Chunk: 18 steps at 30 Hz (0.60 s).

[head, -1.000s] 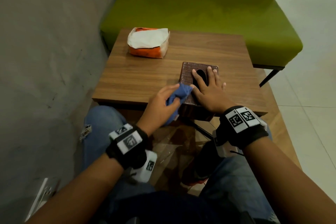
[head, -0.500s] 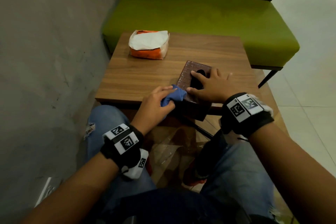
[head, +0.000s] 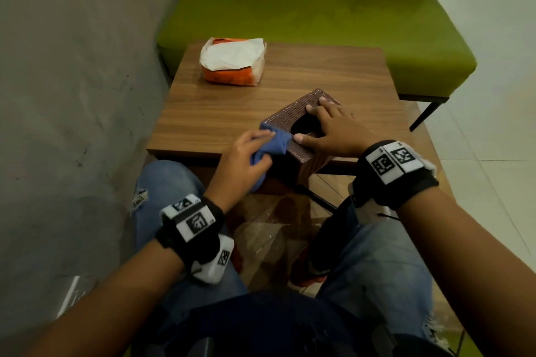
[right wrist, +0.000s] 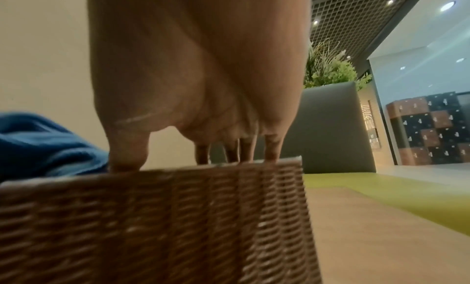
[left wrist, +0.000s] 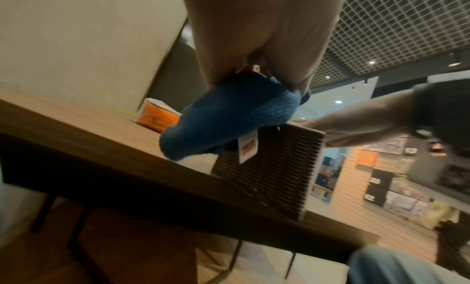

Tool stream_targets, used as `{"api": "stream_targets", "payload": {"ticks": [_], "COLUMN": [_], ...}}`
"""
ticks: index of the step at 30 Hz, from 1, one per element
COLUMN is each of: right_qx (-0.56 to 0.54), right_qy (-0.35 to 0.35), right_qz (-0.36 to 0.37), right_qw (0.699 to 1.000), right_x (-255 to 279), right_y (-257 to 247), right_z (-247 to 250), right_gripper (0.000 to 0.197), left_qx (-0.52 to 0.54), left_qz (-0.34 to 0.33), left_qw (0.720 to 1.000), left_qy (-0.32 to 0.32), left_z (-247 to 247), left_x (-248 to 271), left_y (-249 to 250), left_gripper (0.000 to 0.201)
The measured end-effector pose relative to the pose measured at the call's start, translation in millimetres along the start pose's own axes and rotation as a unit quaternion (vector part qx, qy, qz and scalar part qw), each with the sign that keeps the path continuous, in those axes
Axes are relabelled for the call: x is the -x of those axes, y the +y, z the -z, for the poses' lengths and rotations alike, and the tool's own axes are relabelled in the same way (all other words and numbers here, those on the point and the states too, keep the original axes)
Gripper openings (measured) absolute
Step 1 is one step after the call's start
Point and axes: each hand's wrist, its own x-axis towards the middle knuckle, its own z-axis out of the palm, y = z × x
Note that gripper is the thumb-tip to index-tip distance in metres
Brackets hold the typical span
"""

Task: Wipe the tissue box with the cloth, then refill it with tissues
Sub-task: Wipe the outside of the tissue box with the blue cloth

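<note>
A brown woven tissue box sits turned at an angle on the near edge of the wooden table, one corner past the edge. My left hand grips a bunched blue cloth and presses it on the box's near left corner. My right hand lies flat on the box top, fingers spread beside the dark oval opening. An orange tissue pack with white tissue showing lies at the table's far left.
A green bench runs behind the table. A grey wall stands close on the left. My knees in jeans and a table leg are under the near edge.
The box has been turned further counter-clockwise under my right hand. My left hand with the cloth moved from the box's near end to its left corner.
</note>
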Motion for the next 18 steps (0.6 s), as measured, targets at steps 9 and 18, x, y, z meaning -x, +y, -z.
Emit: {"api": "stream_targets", "payload": {"ticks": [9, 18], "right_qx": [0.013, 0.012], "right_qy": [-0.074, -0.082], "right_qz": [-0.002, -0.007], "right_qw": [0.997, 0.997], "right_x": [-7.9, -7.4], "right_y": [3.8, 2.5], "right_z": [10.2, 13.5], "right_gripper": [0.077, 0.073], "left_qx": [-0.004, -0.013], "left_qz": [-0.050, -0.078], "left_qw": [0.995, 0.994], "left_qy": [-0.085, -0.081], "left_z": [-8.4, -10.2], "left_x": [9.3, 14.4], "left_y": [8.4, 1.5], "left_gripper": [0.042, 0.049]}}
